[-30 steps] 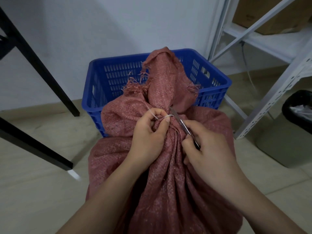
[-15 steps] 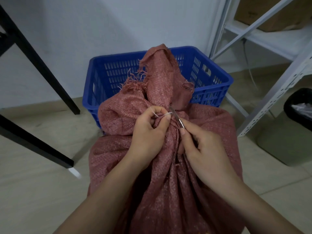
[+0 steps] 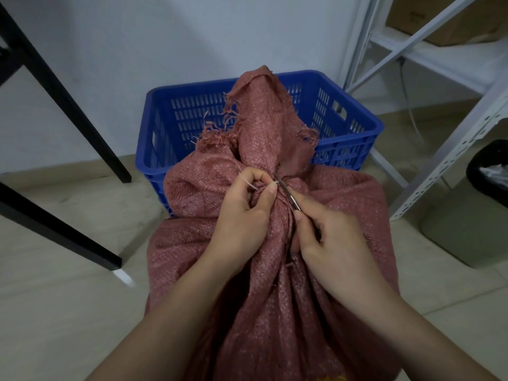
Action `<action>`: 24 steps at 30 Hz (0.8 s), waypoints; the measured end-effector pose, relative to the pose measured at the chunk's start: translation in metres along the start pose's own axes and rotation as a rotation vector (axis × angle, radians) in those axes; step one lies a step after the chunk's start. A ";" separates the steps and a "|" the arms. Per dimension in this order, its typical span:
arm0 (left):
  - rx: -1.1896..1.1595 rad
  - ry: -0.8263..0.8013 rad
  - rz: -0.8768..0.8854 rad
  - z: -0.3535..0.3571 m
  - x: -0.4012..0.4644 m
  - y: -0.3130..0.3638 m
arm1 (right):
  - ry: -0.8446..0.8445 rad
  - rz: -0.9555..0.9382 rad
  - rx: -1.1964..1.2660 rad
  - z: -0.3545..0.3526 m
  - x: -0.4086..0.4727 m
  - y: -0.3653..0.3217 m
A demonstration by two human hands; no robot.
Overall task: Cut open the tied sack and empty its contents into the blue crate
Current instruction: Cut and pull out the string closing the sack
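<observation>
Two hands at work, both ours, both on the sack neck. Left hand (image 3: 242, 213) fingertips (image 3: 272, 189) pinch the white tie (image 3: 248, 185) between thumb and forefinger, pulling a short run of it clear of the cloth; other fingers curled against the gathered neck. Right hand (image 3: 327, 237) fingers are closed round the scissors (image 3: 290, 198), handles buried in the palm, so we cannot tell how far the blades are parted; the tip points to about 11 o'clock and sits right at the tie, beside the left forefinger. Red woven sack (image 3: 275, 298) stands upright on the floor (image 3: 68, 312), full, neck bunched, frayed top flopping up at 12 o'clock. Blue crate (image 3: 349, 141) is just behind the sack at 12 o'clock, touching or nearly so, and what we see of its inside looks empty. Black table legs (image 3: 68, 100) at 9 to 10 o'clock, white shelf frame (image 3: 428, 166) at 2 o'clock, bin with black liner (image 3: 489, 171) at 3 o'clock. Step in hand, our call: cutting the tie, not yet through, sack unopened, nothing emptied. Next move calls for getting one blade under the taut tie and snipping without nicking the left fingertips, which sit very close. Then loosen the neck, tip the sack toward 12 o'clock over the crate rim.
</observation>
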State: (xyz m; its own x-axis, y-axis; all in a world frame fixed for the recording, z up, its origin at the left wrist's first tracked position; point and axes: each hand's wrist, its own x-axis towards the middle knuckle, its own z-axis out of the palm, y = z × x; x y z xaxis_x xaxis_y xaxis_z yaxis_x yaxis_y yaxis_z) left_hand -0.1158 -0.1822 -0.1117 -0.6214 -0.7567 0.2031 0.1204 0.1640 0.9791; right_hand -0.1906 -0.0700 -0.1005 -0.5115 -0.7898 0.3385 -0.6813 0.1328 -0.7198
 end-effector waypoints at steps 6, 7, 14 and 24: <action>0.062 0.025 0.077 0.001 0.000 -0.003 | -0.030 0.019 -0.018 -0.002 0.000 0.000; 0.074 0.029 0.090 0.001 0.000 -0.004 | -0.028 0.023 -0.023 -0.001 0.000 0.000; 0.144 0.034 0.165 0.002 0.000 -0.007 | -0.043 0.078 0.043 -0.001 0.001 0.001; 0.196 0.069 0.191 0.006 -0.002 -0.012 | -0.042 0.105 0.049 -0.001 0.002 0.000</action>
State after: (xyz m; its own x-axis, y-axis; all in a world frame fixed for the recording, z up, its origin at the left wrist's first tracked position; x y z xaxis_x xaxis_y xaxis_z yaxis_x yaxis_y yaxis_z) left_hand -0.1206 -0.1789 -0.1236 -0.5467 -0.7405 0.3908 0.0739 0.4222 0.9035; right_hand -0.1922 -0.0709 -0.0998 -0.5559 -0.7974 0.2349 -0.5984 0.1877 -0.7789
